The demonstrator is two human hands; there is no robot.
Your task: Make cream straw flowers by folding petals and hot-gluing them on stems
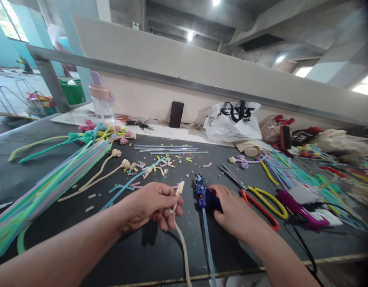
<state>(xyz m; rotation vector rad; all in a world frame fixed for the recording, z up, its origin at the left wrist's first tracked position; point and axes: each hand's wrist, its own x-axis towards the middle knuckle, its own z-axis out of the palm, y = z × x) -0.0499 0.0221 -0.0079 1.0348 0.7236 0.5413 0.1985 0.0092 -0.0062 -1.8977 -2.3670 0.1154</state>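
Note:
Between thumb and fingers, my left hand (155, 203) pinches a cream pipe cleaner (181, 236) near its top. A short cream piece sits at the upper tip, and the stem hangs down past the table's front edge. My right hand (236, 211) is wrapped round the handle of a blue hot glue gun (202, 194), whose nozzle points away from me. A long clear glue stick (207, 239) runs out of its back. Beyond my left hand lie short cut pipe cleaner pieces (163, 169) and two cream stems with flower-like tips (115, 153).
Pipe cleaner bundles lie at left (67, 171) and right (287, 167). Scissors (256, 195) and a purple glue gun (303, 209) with a black cord lie right of my right hand. Clear glue sticks (172, 149), a phone (176, 114), a bottle (102, 101) and a white bag (232, 123) are behind.

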